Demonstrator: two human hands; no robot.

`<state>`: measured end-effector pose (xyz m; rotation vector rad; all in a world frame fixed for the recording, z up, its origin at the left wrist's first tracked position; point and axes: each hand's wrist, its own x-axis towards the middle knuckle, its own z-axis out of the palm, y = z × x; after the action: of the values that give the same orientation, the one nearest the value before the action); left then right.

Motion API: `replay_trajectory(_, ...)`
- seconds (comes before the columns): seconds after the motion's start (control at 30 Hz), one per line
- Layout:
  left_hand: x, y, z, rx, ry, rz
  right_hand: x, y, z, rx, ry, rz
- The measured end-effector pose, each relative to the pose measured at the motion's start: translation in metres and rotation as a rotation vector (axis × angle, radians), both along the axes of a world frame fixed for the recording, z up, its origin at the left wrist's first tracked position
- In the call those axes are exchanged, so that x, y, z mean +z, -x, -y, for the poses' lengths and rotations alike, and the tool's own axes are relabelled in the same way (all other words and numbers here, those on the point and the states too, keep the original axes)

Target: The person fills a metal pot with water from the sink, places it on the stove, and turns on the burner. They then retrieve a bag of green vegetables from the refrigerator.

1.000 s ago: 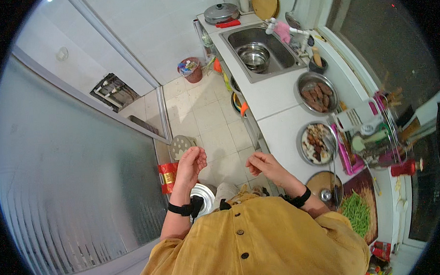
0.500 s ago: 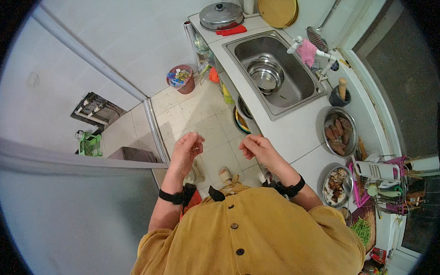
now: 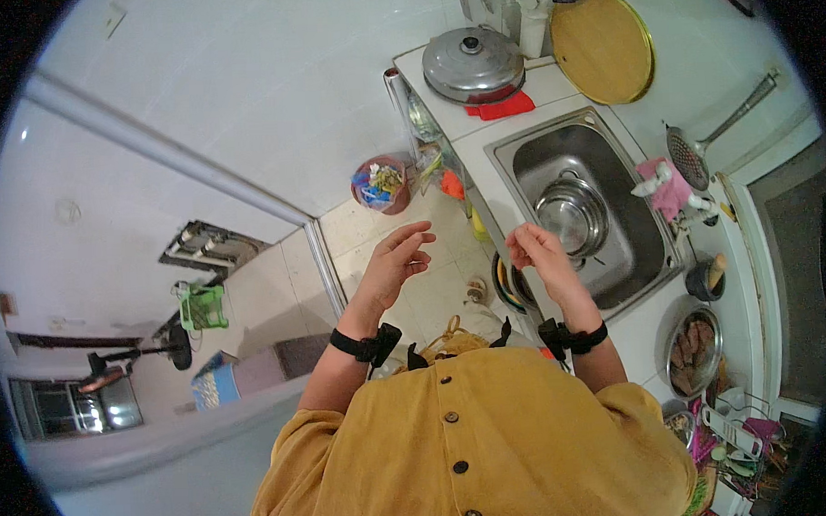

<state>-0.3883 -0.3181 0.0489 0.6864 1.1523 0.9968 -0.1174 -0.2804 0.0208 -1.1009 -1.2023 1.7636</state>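
Note:
Both hands are held out in front of my body with nothing in them. My left hand (image 3: 397,261) is over the floor, its fingers apart and pointing inward. My right hand (image 3: 542,255) hangs beside the counter edge, fingers loosely bent and slightly apart. Closest to it is the steel sink (image 3: 525,183), set into the white counter (image 3: 478,156). A round steel pot (image 3: 571,218) stands inside the basin. Over the faucet drapes a pink cloth (image 3: 663,190).
A domed pan lid (image 3: 473,65) and a red cloth (image 3: 501,106) lie at the counter's far end. A rubbish bucket (image 3: 381,188) stands on the floor. To the right are a mortar (image 3: 705,280) and a bowl of brownish roots (image 3: 694,353). A sliding-door frame (image 3: 182,157) runs along the left.
My view has shifted forward, bringing the sink nearer to my right hand. The left hand's fingers have spread from a loose curl, and the right hand's have loosened.

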Motion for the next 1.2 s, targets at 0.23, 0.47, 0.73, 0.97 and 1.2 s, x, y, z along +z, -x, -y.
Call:
replay_trajectory(0.23,-0.012,0.043,-0.136,0.028,-0.014,0.075,0.017,0.047,-0.153,0.036,-0.079,0.029)
replay_trajectory(0.47,-0.070,0.066,-0.296,-0.024,0.145,0.279,0.002,0.080,-0.301,-0.065,-0.109,0.233)
replay_trajectory(0.73,-0.133,0.088,-0.463,-0.073,0.345,0.446,-0.033,0.124,-0.476,-0.298,-0.549,0.964)
replay_trajectory(0.97,-0.162,0.095,-0.537,-0.151,0.493,0.470,-0.054,0.153,-0.559,-0.235,-0.335,1.259)
replay_trajectory(1.2,-0.157,0.114,-0.544,-0.209,0.548,0.630,-0.014,0.170,-0.523,-0.406,-0.540,1.111)
